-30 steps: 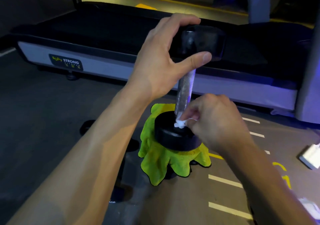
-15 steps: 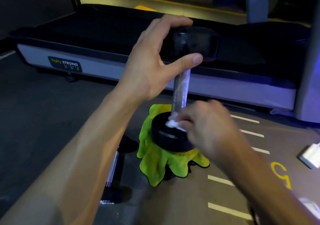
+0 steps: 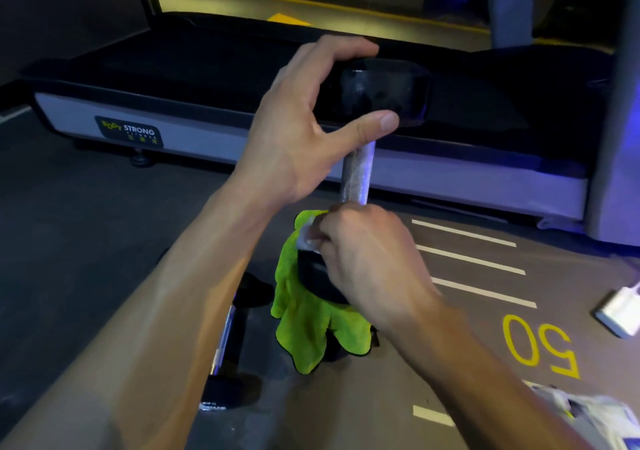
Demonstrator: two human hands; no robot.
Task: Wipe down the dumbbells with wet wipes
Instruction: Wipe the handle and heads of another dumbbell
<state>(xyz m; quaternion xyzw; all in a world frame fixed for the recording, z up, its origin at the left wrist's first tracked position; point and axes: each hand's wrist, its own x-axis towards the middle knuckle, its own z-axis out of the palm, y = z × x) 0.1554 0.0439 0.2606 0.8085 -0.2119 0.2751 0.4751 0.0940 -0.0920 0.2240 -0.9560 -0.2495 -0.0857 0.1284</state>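
Dim gym flooring [image 3: 104,248] lies under us, grey and painted with white bars and a yellow "50" [image 3: 540,345], with a treadmill [image 3: 214,110] marked "STRONG" stretching across the background.

Much is hidden from us. Our left forearm covers part of a second dumbbell [image 3: 225,356] lying on the floor, of which only a chrome handle and two dark ends show. Our right hand [image 3: 367,259] blocks most of the lower head of the dumbbell [image 3: 356,172] we are working on, and whatever that dumbbell stands on is wrapped in a lime green cloth [image 3: 304,325], so we cannot tell what is beneath. A white object [image 3: 620,311] at the right edge is cut off, as is a crumpled white packet [image 3: 581,415] in the lower right corner; we cannot make out what either is.

Standing upright on the green cloth, the dumbbell has a knurled silver handle and black, glossy heads. Our left hand [image 3: 298,127] grasps the top head, fingers curled over it and thumb pressed along its lower edge. Our right hand pinches a small white wet wipe [image 3: 306,238] and holds it against the upper rim of the bottom head, just beside the base of the handle. Only a bit of the wipe shows past our fingers.
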